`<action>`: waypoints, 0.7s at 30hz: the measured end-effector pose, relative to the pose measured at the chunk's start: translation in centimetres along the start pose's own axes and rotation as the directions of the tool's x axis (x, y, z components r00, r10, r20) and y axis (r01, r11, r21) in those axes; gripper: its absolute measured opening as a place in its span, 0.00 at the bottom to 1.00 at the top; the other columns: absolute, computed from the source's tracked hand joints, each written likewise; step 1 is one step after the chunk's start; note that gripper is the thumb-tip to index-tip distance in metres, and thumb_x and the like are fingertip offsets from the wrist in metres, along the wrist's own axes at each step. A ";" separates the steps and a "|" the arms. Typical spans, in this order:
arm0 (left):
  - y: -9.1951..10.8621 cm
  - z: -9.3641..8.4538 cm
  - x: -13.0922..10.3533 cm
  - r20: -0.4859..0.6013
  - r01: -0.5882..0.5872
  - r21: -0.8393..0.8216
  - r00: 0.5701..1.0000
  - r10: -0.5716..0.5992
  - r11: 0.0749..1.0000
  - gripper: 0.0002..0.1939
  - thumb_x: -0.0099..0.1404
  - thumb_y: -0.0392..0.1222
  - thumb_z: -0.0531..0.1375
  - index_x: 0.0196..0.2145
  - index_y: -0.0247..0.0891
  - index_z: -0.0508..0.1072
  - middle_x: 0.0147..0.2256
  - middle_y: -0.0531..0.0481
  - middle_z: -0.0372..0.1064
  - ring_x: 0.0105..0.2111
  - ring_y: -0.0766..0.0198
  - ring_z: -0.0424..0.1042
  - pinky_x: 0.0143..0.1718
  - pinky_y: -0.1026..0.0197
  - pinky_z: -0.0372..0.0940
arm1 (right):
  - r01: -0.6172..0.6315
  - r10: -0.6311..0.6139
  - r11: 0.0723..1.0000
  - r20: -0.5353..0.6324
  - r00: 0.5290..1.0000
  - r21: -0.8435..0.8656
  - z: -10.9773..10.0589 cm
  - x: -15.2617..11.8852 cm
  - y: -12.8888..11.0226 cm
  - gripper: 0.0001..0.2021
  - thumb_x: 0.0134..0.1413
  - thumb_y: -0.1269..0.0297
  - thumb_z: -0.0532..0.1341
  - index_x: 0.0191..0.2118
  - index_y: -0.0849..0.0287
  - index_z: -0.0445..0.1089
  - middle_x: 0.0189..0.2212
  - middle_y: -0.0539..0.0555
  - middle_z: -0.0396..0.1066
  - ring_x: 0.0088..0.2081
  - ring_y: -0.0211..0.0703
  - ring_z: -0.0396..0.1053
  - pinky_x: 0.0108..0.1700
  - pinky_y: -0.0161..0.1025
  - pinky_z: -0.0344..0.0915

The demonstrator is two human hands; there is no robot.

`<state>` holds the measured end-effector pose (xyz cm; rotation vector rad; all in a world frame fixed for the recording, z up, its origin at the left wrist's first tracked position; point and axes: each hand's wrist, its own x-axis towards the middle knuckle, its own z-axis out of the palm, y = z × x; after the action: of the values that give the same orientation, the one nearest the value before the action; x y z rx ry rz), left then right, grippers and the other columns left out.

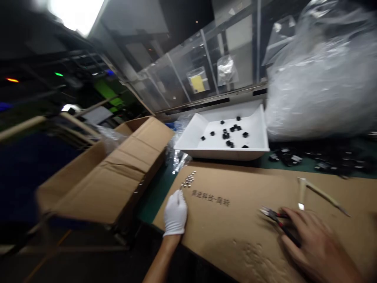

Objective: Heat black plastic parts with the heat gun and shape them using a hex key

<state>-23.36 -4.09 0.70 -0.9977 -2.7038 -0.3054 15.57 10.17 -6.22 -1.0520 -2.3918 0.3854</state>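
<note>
My left hand point(175, 213), in a white glove, rests at the left edge of a cardboard sheet point(224, 228). Its fingers are drawn together beside a cluster of small shiny metal pieces point(188, 179); whether a piece is between the fingertips I cannot make out. My bare right hand point(316, 239), slightly blurred, is closed around the red and black handles of a pair of cutting pliers point(278, 221). The pliers' jaws point left, above the cardboard. Just beyond that hand lies a pale, V-shaped tool point(319, 190) with open arms.
Behind the cardboard stands a white tray point(220, 154) with several small black parts. More black parts point(335, 159) lie at the right, before a large clear plastic bag point(321, 86). An open cardboard box point(118, 177) is at the left. The cardboard's near surface is dented.
</note>
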 end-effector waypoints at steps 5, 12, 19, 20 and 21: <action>2.6 0.0 -0.8 0.054 -0.023 -0.176 0.998 0.033 0.984 0.22 0.77 0.50 0.44 0.52 0.38 0.73 0.50 0.36 0.75 0.52 0.42 0.74 0.54 0.43 0.67 | -0.142 0.137 0.989 0.079 0.987 0.051 -3.7 1.6 -3.7 0.23 0.57 0.68 0.60 0.59 0.58 0.63 0.51 0.61 0.72 0.53 0.60 0.68 0.54 0.55 0.65; 10.2 1.7 -4.8 -0.049 -0.412 -0.393 0.902 0.429 0.822 0.13 0.75 0.46 0.52 0.48 0.40 0.73 0.46 0.42 0.75 0.47 0.51 0.75 0.58 0.51 0.64 | -0.369 0.369 0.929 -0.012 0.929 -0.033 -5.3 0.1 -3.5 0.16 0.60 0.64 0.61 0.54 0.58 0.69 0.46 0.61 0.71 0.48 0.61 0.68 0.50 0.57 0.63; 17.5 3.3 -6.9 -0.173 -0.748 -0.288 0.655 0.735 0.598 0.11 0.76 0.43 0.53 0.44 0.41 0.75 0.35 0.50 0.73 0.31 0.60 0.73 0.37 0.60 0.65 | -0.506 0.500 0.796 0.112 0.859 0.332 -7.0 -0.3 -2.3 0.15 0.65 0.57 0.60 0.52 0.57 0.73 0.45 0.57 0.77 0.48 0.52 0.74 0.51 0.45 0.69; 18.2 3.6 -7.0 -0.159 -0.782 -0.231 0.618 0.770 0.579 0.12 0.76 0.42 0.52 0.42 0.41 0.75 0.32 0.50 0.72 0.30 0.60 0.72 0.35 0.59 0.64 | -0.507 0.495 0.783 0.133 0.859 0.361 -7.8 -0.1 -2.0 0.15 0.68 0.54 0.57 0.51 0.56 0.74 0.44 0.55 0.78 0.46 0.48 0.76 0.48 0.40 0.71; 18.7 3.8 -7.1 -0.146 -0.804 -0.186 0.591 0.793 0.565 0.13 0.76 0.42 0.52 0.40 0.41 0.76 0.30 0.50 0.70 0.29 0.59 0.71 0.34 0.58 0.63 | -0.504 0.490 0.782 0.138 0.861 0.366 -8.8 0.2 -1.6 0.17 0.69 0.51 0.55 0.51 0.55 0.74 0.43 0.53 0.79 0.44 0.44 0.77 0.45 0.37 0.72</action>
<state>-6.37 6.58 -2.92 -2.1197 -1.8809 -0.4456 19.27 9.72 1.88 -1.4735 -1.9064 1.0306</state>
